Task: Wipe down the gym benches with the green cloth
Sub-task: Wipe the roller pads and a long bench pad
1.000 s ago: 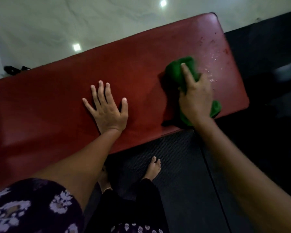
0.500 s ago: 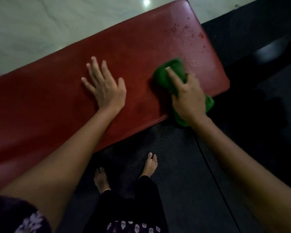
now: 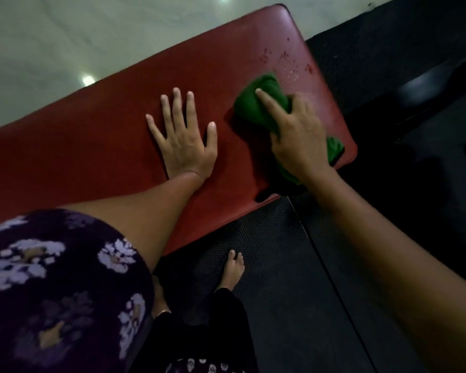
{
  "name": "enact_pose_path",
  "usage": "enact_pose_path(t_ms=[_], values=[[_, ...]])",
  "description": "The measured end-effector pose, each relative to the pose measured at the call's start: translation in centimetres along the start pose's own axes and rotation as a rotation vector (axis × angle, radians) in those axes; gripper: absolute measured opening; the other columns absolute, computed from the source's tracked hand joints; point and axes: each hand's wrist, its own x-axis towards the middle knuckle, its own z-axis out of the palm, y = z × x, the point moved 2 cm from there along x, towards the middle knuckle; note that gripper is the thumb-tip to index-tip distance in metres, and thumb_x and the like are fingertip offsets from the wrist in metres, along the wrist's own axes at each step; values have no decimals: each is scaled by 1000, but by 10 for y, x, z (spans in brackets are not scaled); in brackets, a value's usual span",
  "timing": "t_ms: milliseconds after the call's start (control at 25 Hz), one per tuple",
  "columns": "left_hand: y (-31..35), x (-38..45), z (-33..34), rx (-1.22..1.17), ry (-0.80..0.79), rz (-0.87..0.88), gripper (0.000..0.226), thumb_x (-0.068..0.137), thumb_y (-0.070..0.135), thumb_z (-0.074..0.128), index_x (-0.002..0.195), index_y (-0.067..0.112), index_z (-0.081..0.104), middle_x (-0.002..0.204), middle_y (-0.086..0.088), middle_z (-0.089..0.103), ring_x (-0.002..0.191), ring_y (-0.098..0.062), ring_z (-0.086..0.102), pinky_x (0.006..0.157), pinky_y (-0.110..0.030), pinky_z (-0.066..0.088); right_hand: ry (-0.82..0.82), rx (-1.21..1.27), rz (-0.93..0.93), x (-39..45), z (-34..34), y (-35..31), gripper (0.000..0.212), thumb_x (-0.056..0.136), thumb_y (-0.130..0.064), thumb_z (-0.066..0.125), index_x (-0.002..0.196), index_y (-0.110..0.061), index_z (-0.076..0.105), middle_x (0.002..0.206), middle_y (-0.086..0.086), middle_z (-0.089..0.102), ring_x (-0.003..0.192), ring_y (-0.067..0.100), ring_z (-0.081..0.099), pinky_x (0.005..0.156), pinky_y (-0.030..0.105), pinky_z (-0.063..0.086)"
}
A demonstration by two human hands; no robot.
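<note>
Head view: right hand (image 3: pixel 300 138) grips the bunched green cloth (image 3: pixel 258 103), forefinger laid straight over it, pressing it on the red bench (image 3: pixel 92 157) near its right end. Since a second ago the cloth has swept toward the near edge and come back up to the droplets (image 3: pixel 291 68), which remain unwiped. Left hand (image 3: pixel 184 142) stays flat, fingers spread, bracing mid-bench. Judgement: that end is not yet finished.

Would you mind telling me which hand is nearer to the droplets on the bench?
Right hand, gripping the green cloth just below the droplets; left hand lies flat farther left.
</note>
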Motion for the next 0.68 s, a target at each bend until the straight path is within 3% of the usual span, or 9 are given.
enact_pose_path(t_ms=[160,200,360,400,520,560,680], values=[[2,-2,4,14,20,-7,65,91,46,28,148,13,27,155,-9,22,145,-28,14,114,-56,3,93,101,582,35,-17,47,60,93,-21,48,147,-35,26,130,15,38,113,31,44,89,39,42],[3,-1,5,17,27,-11,65,91,46,29,147,13,28,155,-10,23,145,-29,15,113,-56,4,85,68,568,42,-14,37,61,93,-20,48,147,-34,26,131,15,38,113,31,44,89,39,41],[4,1,5,31,40,2,64,91,44,31,146,12,31,154,-11,26,143,-30,19,113,-58,9,18,4,52,61,-2,0,61,92,-17,47,147,-35,27,131,16,41,113,31,43,88,40,40],[4,0,5,31,42,5,64,91,44,31,146,12,31,153,-11,27,143,-30,20,113,-58,9,28,11,86,68,-5,8,60,93,-17,46,147,-35,27,130,15,42,112,30,44,86,38,40],[6,2,6,26,45,6,64,91,44,31,146,11,32,153,-11,28,143,-31,21,112,-58,10,125,110,535,92,-12,26,60,93,-21,48,148,-34,25,129,12,42,109,26,45,84,34,43],[6,3,6,30,47,4,64,91,44,31,146,11,32,153,-11,28,143,-31,21,112,-58,11,120,74,556,96,-9,15,61,93,-20,48,148,-35,25,131,12,42,111,27,45,86,35,43],[1,2,6,49,46,1,63,91,43,31,146,12,30,154,-11,26,143,-30,20,113,-58,10,28,-10,121,101,8,-45,62,93,-18,45,148,-36,23,136,13,41,113,26,45,80,31,35]])
